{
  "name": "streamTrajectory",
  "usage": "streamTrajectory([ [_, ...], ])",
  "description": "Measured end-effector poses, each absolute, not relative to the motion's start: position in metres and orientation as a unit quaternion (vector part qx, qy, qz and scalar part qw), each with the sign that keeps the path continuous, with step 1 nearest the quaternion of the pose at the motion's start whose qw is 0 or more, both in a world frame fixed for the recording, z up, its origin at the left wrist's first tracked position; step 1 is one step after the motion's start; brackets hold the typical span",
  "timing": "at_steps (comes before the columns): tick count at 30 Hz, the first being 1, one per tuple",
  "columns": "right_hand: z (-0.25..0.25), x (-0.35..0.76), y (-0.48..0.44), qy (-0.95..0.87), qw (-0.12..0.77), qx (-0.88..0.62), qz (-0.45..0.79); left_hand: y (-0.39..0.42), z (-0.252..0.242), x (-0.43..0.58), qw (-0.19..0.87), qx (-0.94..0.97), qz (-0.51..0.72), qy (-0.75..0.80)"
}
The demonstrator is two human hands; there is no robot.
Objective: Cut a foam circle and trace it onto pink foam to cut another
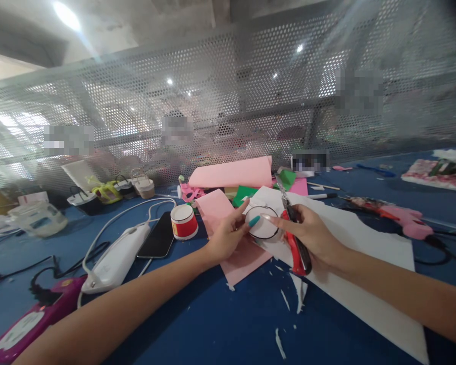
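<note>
My left hand (230, 230) pinches a round white disc (264, 230) with a dark outline at its left edge. The thumb lies on the disc's face. In my right hand (313, 228) is a red-and-black cutter knife (297, 248), its metal end pointing up and away. The right fingertips also touch the disc's right side. Beneath the hands lie a pink sheet (245, 261) and a large white sheet (349, 253). Thin white scraps (299, 293) are scattered in front. A red cup-shaped piece with a white top (184, 223) stands left of my left hand.
Left are a black phone (157, 235), a white power strip (117, 258) with cables, and a purple device (34, 314). A pink glue gun (401, 218) lies right. Behind are a rolled pink sheet (231, 174), a marker (319, 195) and a perforated metal screen (220, 101).
</note>
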State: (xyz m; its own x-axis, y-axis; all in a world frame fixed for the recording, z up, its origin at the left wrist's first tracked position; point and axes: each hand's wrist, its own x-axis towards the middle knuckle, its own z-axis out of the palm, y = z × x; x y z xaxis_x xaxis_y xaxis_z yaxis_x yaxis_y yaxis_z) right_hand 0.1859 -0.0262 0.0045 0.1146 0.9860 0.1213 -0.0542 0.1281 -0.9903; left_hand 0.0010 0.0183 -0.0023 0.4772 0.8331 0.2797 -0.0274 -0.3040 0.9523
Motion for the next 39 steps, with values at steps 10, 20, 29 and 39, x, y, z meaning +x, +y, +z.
streamTrajectory([
  [10, 0.007, 0.185, -0.026, -0.480, 0.550, -0.483, 0.484, 0.011, 0.003, 0.001, 0.530, 0.647, 0.434, 0.335],
  [20, 0.005, 0.183, -0.030, -0.508, 0.558, -0.480, 0.448, 0.000, 0.006, -0.002, 0.165, 0.794, 0.362, 0.460],
  [29, 0.007, 0.183, -0.030, -0.505, 0.558, -0.473, 0.459, -0.001, 0.007, 0.000, 0.122, 0.814, 0.328, 0.463],
  [39, 0.005, 0.184, -0.029, -0.467, 0.603, -0.451, 0.465, 0.017, 0.000, -0.002, 0.372, 0.657, 0.487, 0.438],
])
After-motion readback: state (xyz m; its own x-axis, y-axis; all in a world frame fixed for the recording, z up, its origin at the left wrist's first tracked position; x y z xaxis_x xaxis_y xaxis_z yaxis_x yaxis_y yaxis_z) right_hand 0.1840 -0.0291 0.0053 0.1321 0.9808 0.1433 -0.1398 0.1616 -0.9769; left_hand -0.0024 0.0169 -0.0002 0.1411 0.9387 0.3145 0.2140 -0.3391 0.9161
